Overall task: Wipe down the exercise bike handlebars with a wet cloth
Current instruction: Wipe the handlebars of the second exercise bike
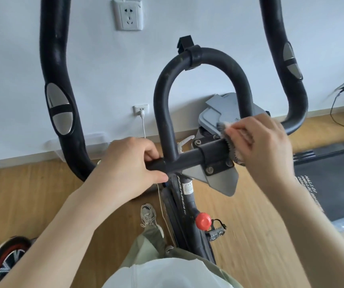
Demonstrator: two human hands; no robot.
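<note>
The exercise bike's black handlebars fill the view: a centre loop, a horizontal crossbar and two outer arms with silver pulse pads. My left hand is wrapped around the crossbar just left of the loop's base. My right hand presses a grey and pale cloth against the crossbar's right part, beside the bolted clamp. Most of the cloth is hidden under my fingers.
A grey console sits behind the loop. Below are the bike frame, a red knob and a pedal. A treadmill lies to the right on the wooden floor. White wall with sockets stands close ahead.
</note>
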